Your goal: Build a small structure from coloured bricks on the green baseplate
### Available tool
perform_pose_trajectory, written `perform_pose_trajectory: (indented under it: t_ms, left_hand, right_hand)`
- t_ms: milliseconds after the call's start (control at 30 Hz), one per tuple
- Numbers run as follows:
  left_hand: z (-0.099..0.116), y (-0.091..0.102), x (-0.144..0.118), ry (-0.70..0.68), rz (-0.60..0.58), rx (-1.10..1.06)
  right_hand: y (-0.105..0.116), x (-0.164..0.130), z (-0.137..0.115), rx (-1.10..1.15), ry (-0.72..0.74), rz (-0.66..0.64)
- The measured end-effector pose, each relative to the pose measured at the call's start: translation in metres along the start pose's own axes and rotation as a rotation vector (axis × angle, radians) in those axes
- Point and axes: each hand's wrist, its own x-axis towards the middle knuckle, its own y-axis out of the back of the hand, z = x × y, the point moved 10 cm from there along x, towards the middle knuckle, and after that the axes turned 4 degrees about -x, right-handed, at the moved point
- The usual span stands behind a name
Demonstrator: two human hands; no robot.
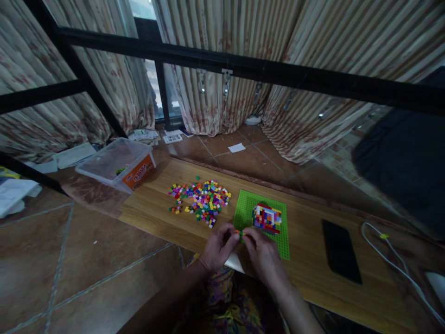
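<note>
Both hands meet at the bench's (313, 260) near edge, left hand (218, 248) and right hand (263, 254) each in a closed fingertip grip on a few small bricks (240, 233) – best squared up before pressing – just short of the green baseplate (245, 211), its multicoloured build (266, 217) behind, loose bricks (200, 199) further left.

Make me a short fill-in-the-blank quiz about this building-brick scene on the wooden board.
1. The multicoloured brick build stands on a ____ baseplate.
2. The loose bricks lie to the ____ of the baseplate.
3. The black phone lies on the baseplate's ____ side.
4. Both hands, left hand and right hand, pinch small bricks at the board's ____ edge.

Answers: green; left; right; near
</note>
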Motion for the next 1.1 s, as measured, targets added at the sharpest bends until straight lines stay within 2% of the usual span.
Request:
perform_pose_trajectory:
  t_ms: [133, 367, 467, 567, 733, 1100]
  left_hand:
    - [-0.002, -0.004, 0.002, 0.029, -0.031, -0.01]
    - [-0.006, -0.004, 0.002, 0.066, -0.04, -0.06]
    - [-0.01, -0.005, 0.002, 0.079, -0.051, -0.058]
    - [-0.012, -0.005, 0.001, 0.079, -0.063, -0.05]
    - [-0.013, -0.007, 0.0, 0.061, -0.097, -0.033]
    - [-0.006, -0.01, 0.001, 0.05, -0.127, 0.012]
  right_hand:
    - [-0.015, -0.003, 0.001, 0.11, -0.026, -0.032]
    - [-0.042, -0.01, 0.037, 0.554, -0.284, -0.005]
    - [-0.053, -0.015, 0.045, 0.661, -0.35, -0.006]
    - [-0.054, -0.017, 0.047, 0.736, -0.397, 0.017]
    - [-0.048, -0.014, 0.041, 0.774, -0.387, 0.034]
    - [-0.053, -0.014, 0.041, 0.809, -0.323, -0.012]
